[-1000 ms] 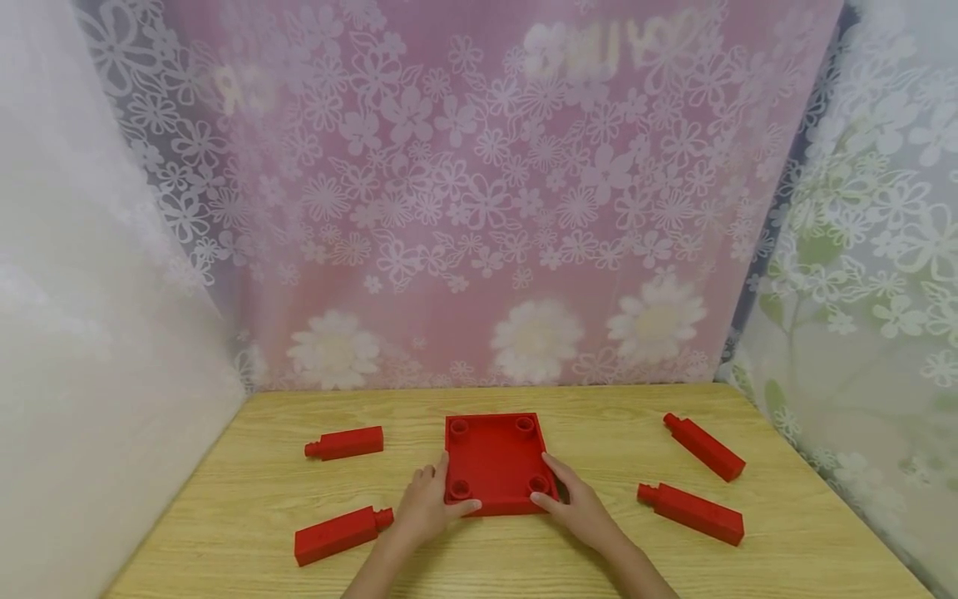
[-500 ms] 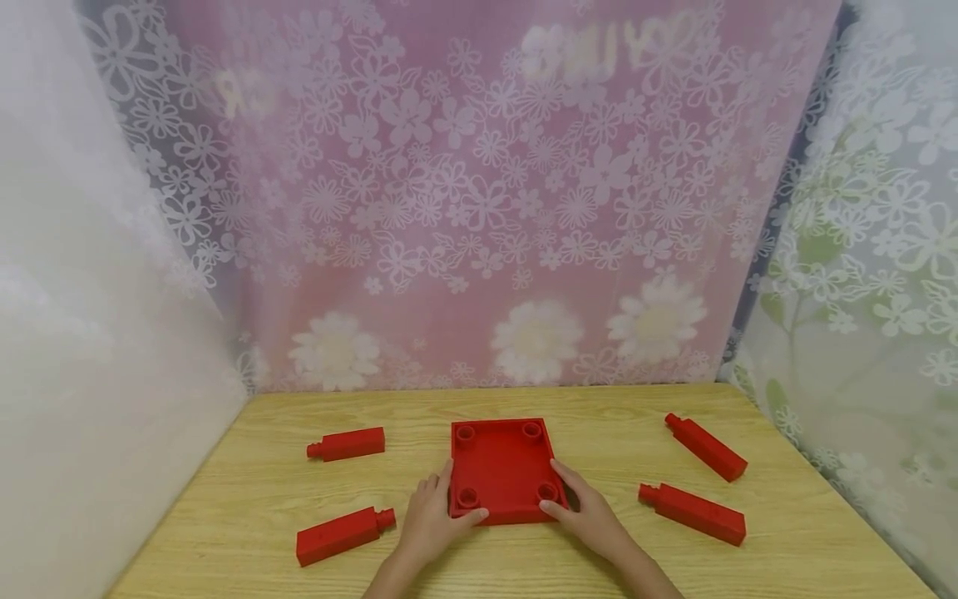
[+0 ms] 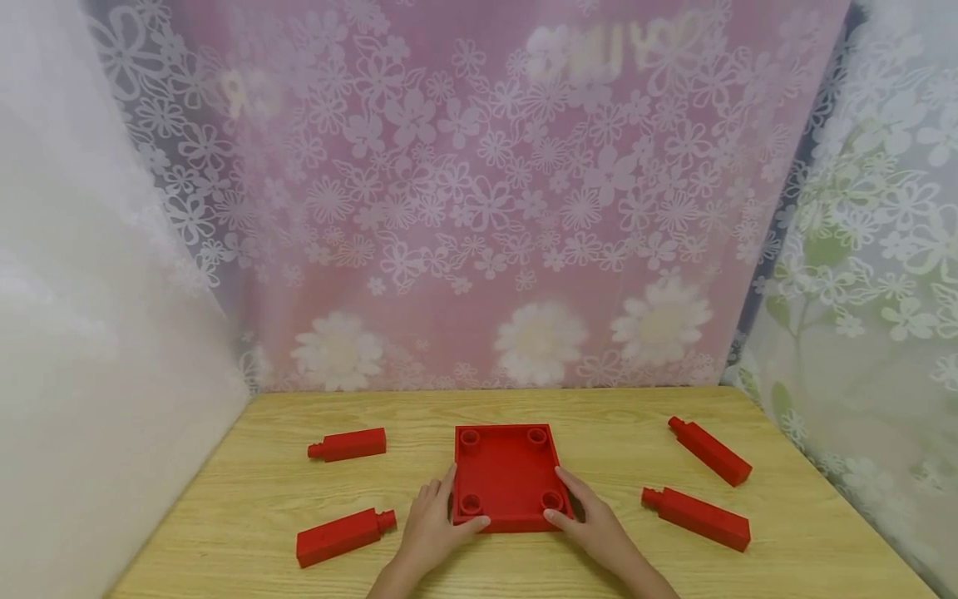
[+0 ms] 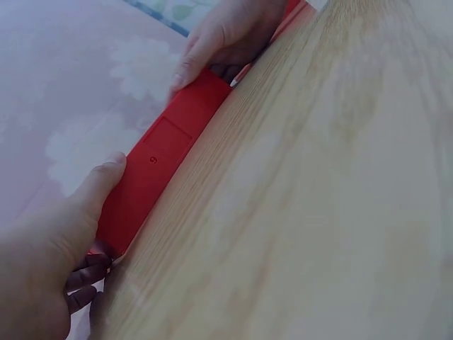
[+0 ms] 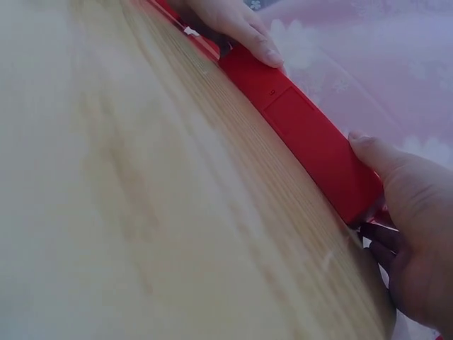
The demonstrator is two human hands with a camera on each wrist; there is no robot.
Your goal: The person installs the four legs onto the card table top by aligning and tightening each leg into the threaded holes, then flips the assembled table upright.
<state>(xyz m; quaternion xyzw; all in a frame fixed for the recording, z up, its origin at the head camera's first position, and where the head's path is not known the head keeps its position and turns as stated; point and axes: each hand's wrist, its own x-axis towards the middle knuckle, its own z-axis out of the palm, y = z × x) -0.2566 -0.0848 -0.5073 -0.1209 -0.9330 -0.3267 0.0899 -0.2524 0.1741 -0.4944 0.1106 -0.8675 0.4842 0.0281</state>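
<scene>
A red square tray-shaped piece [image 3: 512, 474] with a low rim and a round socket in each corner lies on the wooden table [image 3: 599, 574], sockets up. At its left near corner my left hand [image 3: 432, 526] grips it, thumb over the front rim and fingers along the left side. My right hand [image 3: 595, 528] holds the right near corner the same way. Both wrist views show the piece's front wall [image 4: 157, 159], marked with a small numeral and a shallow rectangle. The undersides of the fingers are partly hidden in the head view.
Two red square bars with narrow stepped ends lie left, a far one [image 3: 352, 444] and a near one [image 3: 340, 537]. Right of the piece lie two more alike, a far bar [image 3: 711, 452] and a near bar [image 3: 699, 517]. A flowered curtain [image 3: 486, 208] hangs behind the table.
Both hands have drawn the red square piece toward the person and slightly right. The bars lie where they were, apart from a slight camera shift.
</scene>
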